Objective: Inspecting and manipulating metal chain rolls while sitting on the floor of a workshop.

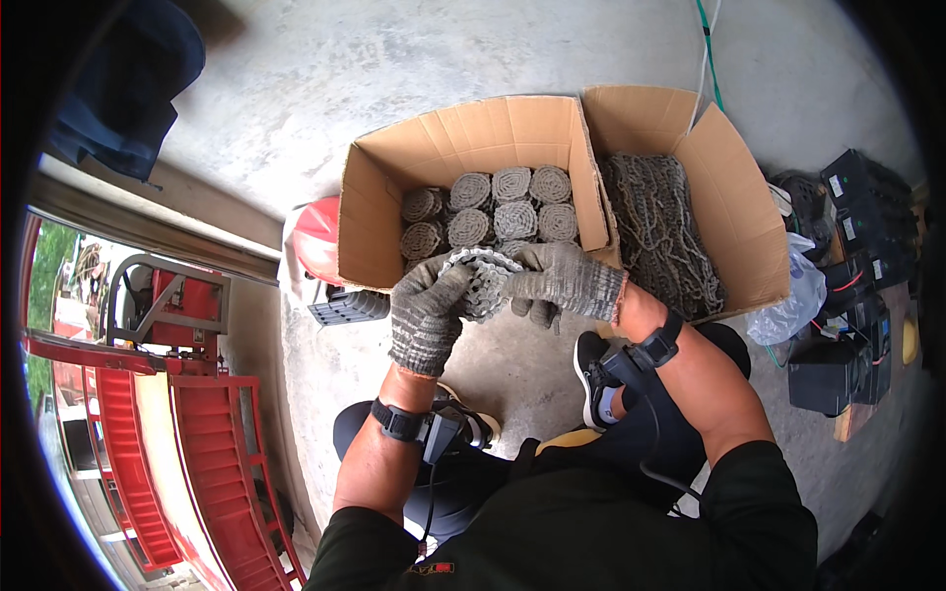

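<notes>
Between my two hands is a partly coiled metal roller chain (485,291), held up in front of the near side of the left cardboard box (463,123). My left hand (431,307), in a grey knit glove, is closed on the coil's left side. Gloved the same way, my right hand (567,283) grips the coil's right edge with fingers and thumb. Inside the left box, several tightly rolled chains (515,221) stand in rows with their spiral ends up. The right cardboard box (741,212) holds a heap of loose, unrolled chains (662,227).
Black battery-like blocks (826,379) and a clear plastic bag (793,295) lie on the right. A red rounded object (317,241) and a black ribbed crate (350,306) sit beside the left box. Red metal machinery (222,443) stands at far left. My shoes (594,379) are below my hands.
</notes>
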A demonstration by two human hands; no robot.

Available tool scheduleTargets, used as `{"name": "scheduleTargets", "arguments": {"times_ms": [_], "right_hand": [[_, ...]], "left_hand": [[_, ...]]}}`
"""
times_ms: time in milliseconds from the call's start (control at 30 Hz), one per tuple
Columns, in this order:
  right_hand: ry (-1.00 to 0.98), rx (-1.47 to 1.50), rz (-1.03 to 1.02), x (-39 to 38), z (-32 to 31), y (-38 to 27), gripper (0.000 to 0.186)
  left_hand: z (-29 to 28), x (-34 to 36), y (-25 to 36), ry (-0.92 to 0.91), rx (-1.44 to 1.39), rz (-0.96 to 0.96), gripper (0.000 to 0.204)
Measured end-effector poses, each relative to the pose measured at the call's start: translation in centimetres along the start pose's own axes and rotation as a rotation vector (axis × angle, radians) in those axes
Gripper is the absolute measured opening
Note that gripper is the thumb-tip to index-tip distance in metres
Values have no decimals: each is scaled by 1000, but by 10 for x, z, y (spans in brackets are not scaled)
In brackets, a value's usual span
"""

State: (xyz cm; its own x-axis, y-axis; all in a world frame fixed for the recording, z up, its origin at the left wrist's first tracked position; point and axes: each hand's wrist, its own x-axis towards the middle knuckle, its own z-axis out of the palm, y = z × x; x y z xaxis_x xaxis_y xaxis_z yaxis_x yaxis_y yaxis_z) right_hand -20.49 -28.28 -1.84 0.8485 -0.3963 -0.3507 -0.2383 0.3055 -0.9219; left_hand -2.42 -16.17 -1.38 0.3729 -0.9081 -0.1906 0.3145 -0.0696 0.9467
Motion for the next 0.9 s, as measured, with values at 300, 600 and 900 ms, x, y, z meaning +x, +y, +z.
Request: {"name": "scheduleTargets", "arguments": {"times_ms": [300,600,900], "right_hand": [[127,8,-96,2,-14,-2,23],[236,20,-172,-5,-22,-10,25],[148,-121,-32,-3,-20,-12,27]], "left_hand": [[-7,-1,9,-1,116,5,23],[-2,-4,13,-63,294,-25,22],[-3,-1,5,5,142,37,24]]}}
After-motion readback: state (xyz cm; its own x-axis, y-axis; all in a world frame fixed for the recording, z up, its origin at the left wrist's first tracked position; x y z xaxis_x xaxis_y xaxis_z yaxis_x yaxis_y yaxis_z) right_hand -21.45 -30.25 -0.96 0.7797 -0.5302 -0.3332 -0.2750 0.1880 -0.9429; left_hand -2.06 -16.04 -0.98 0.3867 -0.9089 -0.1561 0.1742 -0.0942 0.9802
